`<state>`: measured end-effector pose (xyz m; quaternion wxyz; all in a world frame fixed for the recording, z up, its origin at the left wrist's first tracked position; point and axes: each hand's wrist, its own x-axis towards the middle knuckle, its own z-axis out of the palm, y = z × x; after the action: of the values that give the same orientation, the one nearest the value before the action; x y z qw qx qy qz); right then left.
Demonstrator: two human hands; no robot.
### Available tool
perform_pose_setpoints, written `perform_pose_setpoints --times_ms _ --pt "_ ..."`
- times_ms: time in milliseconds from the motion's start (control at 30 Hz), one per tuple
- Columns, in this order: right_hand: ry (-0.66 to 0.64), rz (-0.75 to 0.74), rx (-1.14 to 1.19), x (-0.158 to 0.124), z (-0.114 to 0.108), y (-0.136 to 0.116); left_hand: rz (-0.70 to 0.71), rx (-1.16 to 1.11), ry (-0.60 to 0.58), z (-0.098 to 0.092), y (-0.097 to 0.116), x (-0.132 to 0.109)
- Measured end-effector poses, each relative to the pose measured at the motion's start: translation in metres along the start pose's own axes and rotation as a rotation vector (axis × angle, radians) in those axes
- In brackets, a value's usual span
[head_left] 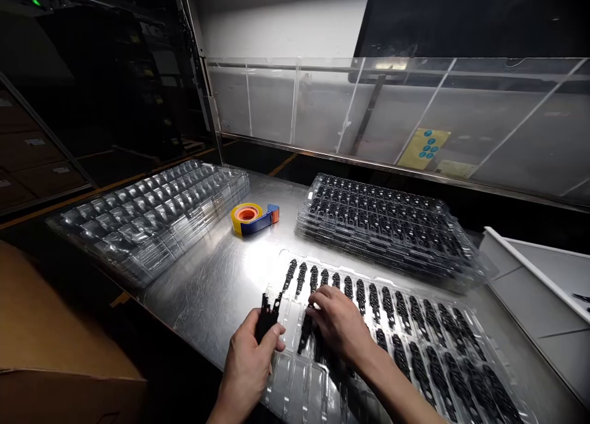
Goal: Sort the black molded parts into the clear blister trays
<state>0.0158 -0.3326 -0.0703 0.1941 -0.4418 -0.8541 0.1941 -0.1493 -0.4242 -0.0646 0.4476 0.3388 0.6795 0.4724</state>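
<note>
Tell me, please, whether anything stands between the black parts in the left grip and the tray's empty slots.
Nothing visible does: the black parts in the left grip are beside the empty slots in the clear tray. The right grip is farther right, at another part.

Factory, metal bench, stacked trays

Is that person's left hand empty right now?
No, the left hand is holding black parts between its thumb and fingers.
</note>
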Motion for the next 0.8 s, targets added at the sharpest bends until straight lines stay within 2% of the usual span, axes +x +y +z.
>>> perform_pose_setpoints --times_ms 67,133,267,333,467,533,667,800 --pt "0.054 0.060 0.184 -0.005 -0.001 0.002 0.000 0.034 -0.035 0.003 0.000 0.003" --pt "0.048 0.106 0.405 -0.008 -0.004 0.002 0.009 0.012 -0.071 0.007 0.000 0.003" --pt "-0.094 0.102 0.691 -0.004 -0.007 -0.003 0.035 0.030 -0.210 0.011 -0.004 0.003" --pt "-0.094 0.126 0.672 0.001 -0.007 -0.004 0.039 0.060 -0.152 0.007 -0.006 0.005" --pt "0.027 0.191 0.548 0.006 -0.007 -0.006 0.032 -0.017 0.060 -0.011 -0.005 0.007" --pt "0.082 0.149 0.503 0.005 -0.008 -0.009 0.008 -0.099 0.070 -0.018 -0.003 0.007" --pt "0.203 0.022 0.366 -0.004 -0.005 -0.013 -0.040 -0.101 -0.005 -0.025 -0.004 0.005" --pt "0.266 0.019 0.183 -0.021 0.006 -0.017 0.002 -0.098 0.041 -0.024 -0.010 0.008"
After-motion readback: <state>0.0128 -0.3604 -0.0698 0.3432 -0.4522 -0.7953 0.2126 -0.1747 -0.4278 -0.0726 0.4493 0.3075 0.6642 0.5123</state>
